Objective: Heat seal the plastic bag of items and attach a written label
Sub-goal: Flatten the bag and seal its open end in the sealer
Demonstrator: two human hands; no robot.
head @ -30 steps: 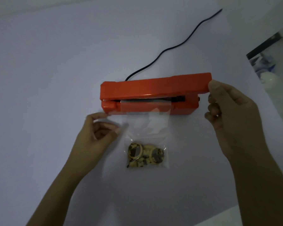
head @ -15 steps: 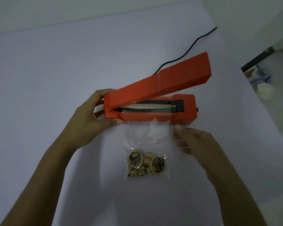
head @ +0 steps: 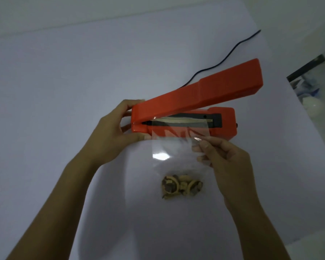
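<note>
the left hand (head: 113,136) is gripping the hinge end of the orange heat sealer (head: 193,109), whose lid is standing raised at an angle. the right hand (head: 219,156) is pinching the right edge of the clear plastic bag (head: 169,151) between thumb and fingertips; the bag's open mouth is lying on the sealing strip (head: 182,120) between the two hands, while the small brown items (head: 180,185) are sitting at its bottom, nearer the wrists. likely risk: the mouth is looking creased near the right hand, so closing the lid over it could leave a wrinkled, leaking seam.

No readable text anywhere — not even on the orange sealer (head: 195,102).
</note>
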